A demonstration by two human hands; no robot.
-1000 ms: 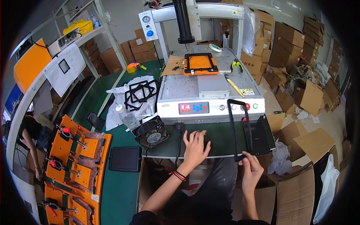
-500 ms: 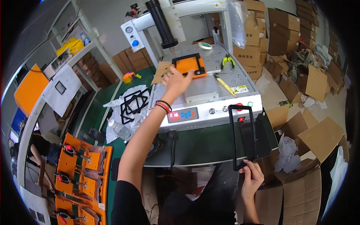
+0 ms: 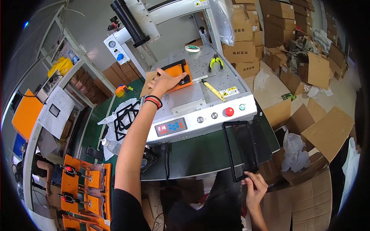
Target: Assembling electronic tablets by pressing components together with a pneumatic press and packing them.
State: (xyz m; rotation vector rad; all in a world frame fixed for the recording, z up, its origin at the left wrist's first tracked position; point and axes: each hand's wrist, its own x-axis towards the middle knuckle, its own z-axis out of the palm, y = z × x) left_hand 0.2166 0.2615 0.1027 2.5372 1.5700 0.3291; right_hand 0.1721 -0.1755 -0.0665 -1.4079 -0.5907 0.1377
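Here, left fingers spread over orange fixture, hold unclear, right fingers pinching black frame

Indoor light bright, fairly even; strong fisheye distortion.
White front panel reads bright; space beneath the table lies in deep shadow. Black frame shows low contrast against dark green. Display glows red. Small blue flare, upper left. Shelf frame bows toward the rim; corners are black.
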